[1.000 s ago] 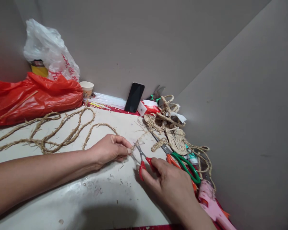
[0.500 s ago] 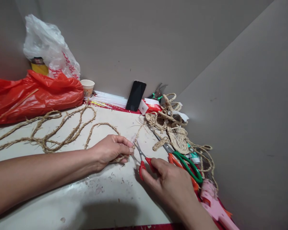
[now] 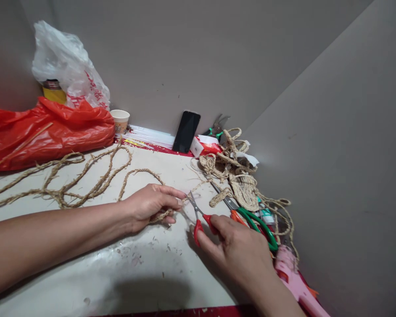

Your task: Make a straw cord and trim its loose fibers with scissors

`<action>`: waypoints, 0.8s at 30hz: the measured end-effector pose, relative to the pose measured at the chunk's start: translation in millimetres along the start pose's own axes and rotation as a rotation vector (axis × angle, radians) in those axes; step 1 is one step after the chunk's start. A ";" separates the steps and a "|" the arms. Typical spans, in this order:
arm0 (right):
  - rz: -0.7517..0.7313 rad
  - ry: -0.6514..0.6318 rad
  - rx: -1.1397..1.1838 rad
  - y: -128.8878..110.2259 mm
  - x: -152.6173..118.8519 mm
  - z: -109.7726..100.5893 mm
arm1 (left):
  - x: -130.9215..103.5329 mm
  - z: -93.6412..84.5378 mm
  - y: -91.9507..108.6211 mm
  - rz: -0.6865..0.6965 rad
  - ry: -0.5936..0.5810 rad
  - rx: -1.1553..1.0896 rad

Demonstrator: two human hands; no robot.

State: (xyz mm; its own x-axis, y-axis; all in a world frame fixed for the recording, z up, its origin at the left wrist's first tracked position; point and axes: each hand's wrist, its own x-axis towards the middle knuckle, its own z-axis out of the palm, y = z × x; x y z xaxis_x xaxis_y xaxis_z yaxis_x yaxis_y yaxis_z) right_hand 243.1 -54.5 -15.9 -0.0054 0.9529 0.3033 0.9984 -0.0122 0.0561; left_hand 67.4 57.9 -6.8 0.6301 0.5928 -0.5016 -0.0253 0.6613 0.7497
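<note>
Pinched in my left hand (image 3: pixel 155 204) is the end of a braided straw rope (image 3: pixel 141 171), which loops back over the table top on the left. My right hand (image 3: pixel 237 246) grips small scissors (image 3: pixel 197 211) by their red handles, thumb and fingers through the loops. Their blades are spread at the rope end, just beyond my left fingertips; a thin strand runs on to the right. Larger scissors with green and orange handles (image 3: pixel 260 226) lie just behind my right hand.
Coiled straw pieces (image 3: pixel 244 189) are heaped at the right, near a pink glue gun (image 3: pixel 295 277). A black phone (image 3: pixel 186 132) leans on the grey wall, with a paper cup (image 3: pixel 120 121) and red plastic bag (image 3: pixel 53 130) to the left. Straw scraps litter the white table (image 3: pixel 145 273).
The scissors have shifted slightly right, away from my left fingers. The thin strand past the blades now slants to the right instead of standing up. My left hand has barely moved.
</note>
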 end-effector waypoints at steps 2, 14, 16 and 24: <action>-0.006 -0.003 -0.006 -0.2 -0.5 1.2 | 0.5 -0.1 -0.1 -0.016 -0.011 -0.009; -0.046 0.017 0.080 0.3 1.4 -5.0 | -0.2 0.5 -1.2 0.012 0.030 0.030; -0.071 0.029 0.090 0.7 1.0 -4.6 | -0.7 1.3 -0.6 0.010 0.037 0.030; -0.078 0.076 0.280 12.2 0.9 -0.1 | 0.6 -0.4 3.1 0.050 0.044 0.032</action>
State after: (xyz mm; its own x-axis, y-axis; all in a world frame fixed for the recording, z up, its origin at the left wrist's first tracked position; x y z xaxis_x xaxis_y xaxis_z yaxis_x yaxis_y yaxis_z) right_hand 255.3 -53.8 -14.9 -0.0763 0.9221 0.3794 0.9716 0.1542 -0.1794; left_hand 67.3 60.5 -4.9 0.5941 0.6446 -0.4811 -0.0305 0.6157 0.7874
